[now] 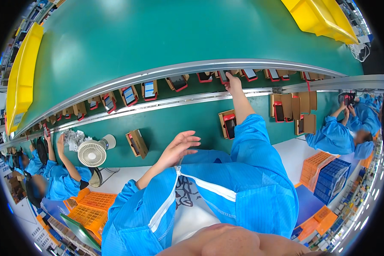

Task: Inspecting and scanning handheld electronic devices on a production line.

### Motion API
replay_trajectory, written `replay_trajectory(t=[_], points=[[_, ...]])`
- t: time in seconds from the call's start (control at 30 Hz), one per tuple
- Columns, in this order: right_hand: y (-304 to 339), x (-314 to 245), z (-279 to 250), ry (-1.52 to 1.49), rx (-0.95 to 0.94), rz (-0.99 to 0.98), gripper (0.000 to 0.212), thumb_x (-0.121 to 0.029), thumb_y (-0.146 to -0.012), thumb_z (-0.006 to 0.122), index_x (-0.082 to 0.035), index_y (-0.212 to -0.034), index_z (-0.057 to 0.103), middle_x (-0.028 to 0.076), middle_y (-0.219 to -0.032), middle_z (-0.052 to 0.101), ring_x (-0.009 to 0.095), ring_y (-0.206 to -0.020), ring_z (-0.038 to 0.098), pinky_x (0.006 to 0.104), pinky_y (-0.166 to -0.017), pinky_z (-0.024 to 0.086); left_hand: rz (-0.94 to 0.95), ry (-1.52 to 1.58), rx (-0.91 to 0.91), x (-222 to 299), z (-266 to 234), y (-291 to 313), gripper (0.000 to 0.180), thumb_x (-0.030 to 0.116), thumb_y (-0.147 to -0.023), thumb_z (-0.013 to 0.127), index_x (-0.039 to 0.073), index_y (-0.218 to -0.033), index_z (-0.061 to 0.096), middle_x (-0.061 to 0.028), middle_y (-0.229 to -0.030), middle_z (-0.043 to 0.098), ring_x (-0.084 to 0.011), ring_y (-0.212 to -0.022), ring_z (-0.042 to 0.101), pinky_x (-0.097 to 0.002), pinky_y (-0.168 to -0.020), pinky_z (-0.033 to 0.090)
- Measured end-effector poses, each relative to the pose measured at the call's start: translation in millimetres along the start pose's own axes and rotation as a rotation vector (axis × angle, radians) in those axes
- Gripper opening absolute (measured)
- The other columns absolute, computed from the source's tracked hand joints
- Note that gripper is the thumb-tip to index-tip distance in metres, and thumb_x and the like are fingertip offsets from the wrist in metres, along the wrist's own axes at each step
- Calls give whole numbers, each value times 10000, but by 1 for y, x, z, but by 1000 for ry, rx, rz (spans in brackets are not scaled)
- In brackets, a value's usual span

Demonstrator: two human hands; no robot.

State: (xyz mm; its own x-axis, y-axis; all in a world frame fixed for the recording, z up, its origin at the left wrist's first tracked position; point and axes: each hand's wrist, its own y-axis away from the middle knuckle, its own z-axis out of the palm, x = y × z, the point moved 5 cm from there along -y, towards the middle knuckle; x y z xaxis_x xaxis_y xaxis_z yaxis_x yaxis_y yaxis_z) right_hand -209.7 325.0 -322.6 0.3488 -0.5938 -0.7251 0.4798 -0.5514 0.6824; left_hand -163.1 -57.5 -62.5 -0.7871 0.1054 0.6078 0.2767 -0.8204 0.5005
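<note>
My right hand (233, 83) reaches forward over the conveyor (166, 91) and grips a dark flat device (223, 77) in its cardboard tray there. My left hand (181, 146) hovers above the green table (175, 123), fingers spread, holding nothing. A brown box with a red-edged device (228, 123) lies on the table between my arms. Another open brown box (137, 144) stands to the left of my left hand.
A row of boxed devices (149, 90) rides the conveyor. Folded boxes and devices (292, 111) lie right. A white fan (92, 153) stands left. Co-workers in blue sit at left (57, 179) and right (343, 136). Orange and blue crates (328, 173) and yellow bins (23, 72) sit around.
</note>
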Motion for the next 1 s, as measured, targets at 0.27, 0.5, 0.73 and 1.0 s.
replay_trajectory(t=[0.27, 0.5, 0.73, 1.0], points=[[20, -30, 11, 206, 159, -367, 319, -323, -859, 612, -9, -805, 618, 57, -540, 499, 167, -364, 456, 286, -321, 341, 64, -19, 250, -15, -23, 17, 371, 177, -942, 466, 61, -1291, 419, -117, -1210, 536, -226, -1136, 520, -369, -919, 446], [180, -80, -1, 587, 282, -831, 352, -273, -915, 509, 56, -939, 631, 260, -780, 621, 391, -734, 604, 391, -680, 456, 106, -9, 317, -25, -55, -5, 373, 223, -945, 484, 59, -1275, 428, -108, -1187, 548, -216, -1115, 526, -365, -903, 445], [267, 87, 50, 667, -237, -315, 318, -274, -878, 634, -55, -652, 590, -23, -573, 518, 53, -506, 435, 252, -427, 324, -196, 355, 652, -100, -128, 0, 617, 323, -922, 501, 51, -1416, 251, -192, -1434, 316, -359, -1270, 373, -512, -994, 378], [254, 238, 165, 596, -511, -499, 299, -203, -929, 529, -5, -1144, 595, 114, -854, 666, 171, -694, 622, 309, -598, 493, 41, 326, 967, -117, -202, 39, 634, 440, -926, 450, 93, -1425, 270, -118, -1476, 269, -303, -1340, 266, -527, -1070, 210]])
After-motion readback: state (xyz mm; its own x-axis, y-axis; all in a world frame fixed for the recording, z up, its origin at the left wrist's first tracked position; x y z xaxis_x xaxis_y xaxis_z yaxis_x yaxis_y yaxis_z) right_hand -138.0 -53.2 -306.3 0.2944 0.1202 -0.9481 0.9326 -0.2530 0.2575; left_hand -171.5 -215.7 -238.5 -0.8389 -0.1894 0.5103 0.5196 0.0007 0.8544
